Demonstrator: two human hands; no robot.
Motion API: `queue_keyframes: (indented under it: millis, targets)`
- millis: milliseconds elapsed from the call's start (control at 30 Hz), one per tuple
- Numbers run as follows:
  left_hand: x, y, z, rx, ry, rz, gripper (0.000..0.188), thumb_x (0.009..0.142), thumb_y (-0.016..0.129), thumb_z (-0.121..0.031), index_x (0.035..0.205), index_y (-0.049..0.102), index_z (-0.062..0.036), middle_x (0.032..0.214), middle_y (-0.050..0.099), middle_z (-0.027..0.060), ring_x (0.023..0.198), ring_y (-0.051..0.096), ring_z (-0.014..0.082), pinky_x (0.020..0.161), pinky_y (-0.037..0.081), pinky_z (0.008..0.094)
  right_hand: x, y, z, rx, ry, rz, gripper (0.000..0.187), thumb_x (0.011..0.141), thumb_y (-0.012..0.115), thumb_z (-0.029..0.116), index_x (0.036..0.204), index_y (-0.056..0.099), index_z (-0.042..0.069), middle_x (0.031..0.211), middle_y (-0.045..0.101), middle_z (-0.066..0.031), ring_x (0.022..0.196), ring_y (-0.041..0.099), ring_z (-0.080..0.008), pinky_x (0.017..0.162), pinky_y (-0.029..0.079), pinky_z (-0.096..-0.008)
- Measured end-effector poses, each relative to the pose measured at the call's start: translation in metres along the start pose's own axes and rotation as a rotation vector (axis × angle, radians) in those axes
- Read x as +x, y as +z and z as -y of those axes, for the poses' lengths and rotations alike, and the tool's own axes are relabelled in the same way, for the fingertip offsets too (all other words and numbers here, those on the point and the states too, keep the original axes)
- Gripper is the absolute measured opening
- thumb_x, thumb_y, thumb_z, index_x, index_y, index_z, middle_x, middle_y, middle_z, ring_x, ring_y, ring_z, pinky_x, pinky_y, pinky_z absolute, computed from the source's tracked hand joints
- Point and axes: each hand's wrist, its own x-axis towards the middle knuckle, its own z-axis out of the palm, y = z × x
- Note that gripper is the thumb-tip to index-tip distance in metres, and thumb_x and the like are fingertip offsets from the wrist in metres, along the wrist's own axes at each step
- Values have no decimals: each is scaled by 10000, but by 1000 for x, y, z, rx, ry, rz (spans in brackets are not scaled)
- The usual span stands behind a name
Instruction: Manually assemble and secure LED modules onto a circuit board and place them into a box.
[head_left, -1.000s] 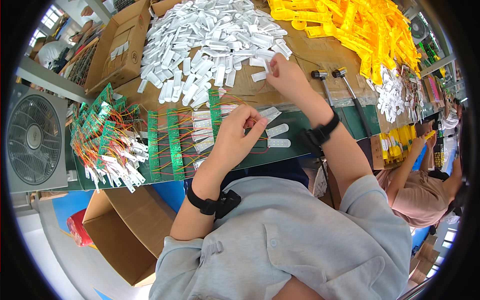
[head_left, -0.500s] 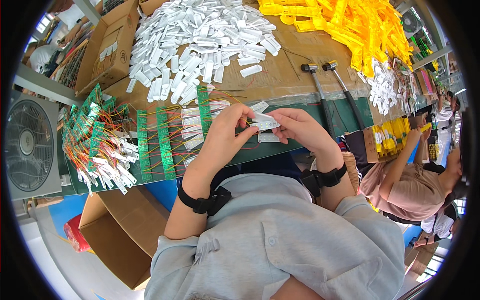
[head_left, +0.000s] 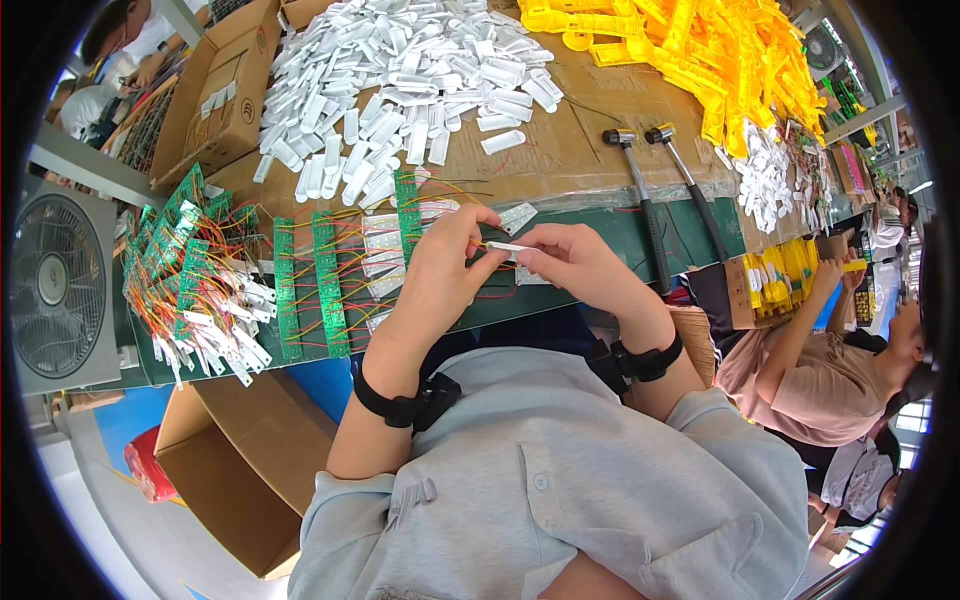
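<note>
1. Far to my left a grey fan (head_left: 55, 285) stands at the end of the counter (head_left: 610, 235), with an open cardboard box (head_left: 235, 480) on the floor below it.
2. Next comes a heap of green circuit boards (head_left: 175, 255) with red and orange wires and white tags, then three more boards (head_left: 330, 285) laid upright in a row on the green mat.
3. My left hand (head_left: 445, 275) is curled over the wires; its fingers (head_left: 487, 222) are pinched shut on the near end of a small white strip (head_left: 510, 247).
4. My right hand (head_left: 580, 265) meets it from the other side, thumb and forefinger closed on the same strip, which is held just above the counter edge between both hands.
5. Behind them lies a big pile of white strips (head_left: 400, 90) on brown cardboard.
6. Right of my hands, two hammers (head_left: 660, 190) lie side by side.
7. Beyond them is a mound of yellow plastic parts (head_left: 720, 60), and another person (head_left: 830, 370) sits at my far right.
</note>
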Motion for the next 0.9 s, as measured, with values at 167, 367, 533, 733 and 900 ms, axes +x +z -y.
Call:
queue_keyframes:
  millis: [167,367,533,733,900]
  targets:
    - [1,-6,-8,-7,-151,7,255,819,727,-90,1040,610,-41,713,452,63,649,463,215,599,406,369,-3,12,5,-314,-136,-248,147,912,632,75,1017,668,-21,851,673,-134,684,619,-207,632,496,-311]
    - [2,5,11,33,106,-198,248,847,673,-71,1074,591,-16,800,593,106,721,596,243,668,490,349,1,22,2,-526,-384,-399,134,891,636,25,1021,656,-1,862,667,-150,720,649,-268,636,516,-332]
    - [3,-3,4,-118,-80,-135,299,857,666,-43,1145,587,-27,885,649,84,851,627,159,811,497,302,2,22,0,-605,-385,-474,153,898,638,14,1049,665,1,874,674,-134,692,653,-209,626,529,-285]
    - [5,-4,0,-107,-91,-93,299,815,708,-19,1083,578,-17,785,670,107,754,664,253,698,502,347,11,37,-6,-298,-446,-621,128,890,639,10,1016,655,-6,831,658,-139,667,643,-230,602,503,-325]
    - [4,-6,-1,-35,-75,-82,286,816,707,-12,1080,597,-25,796,670,107,759,659,242,701,497,341,15,29,-12,-278,-300,-527,136,902,621,7,1028,671,15,860,663,-130,681,640,-219,619,500,-294]
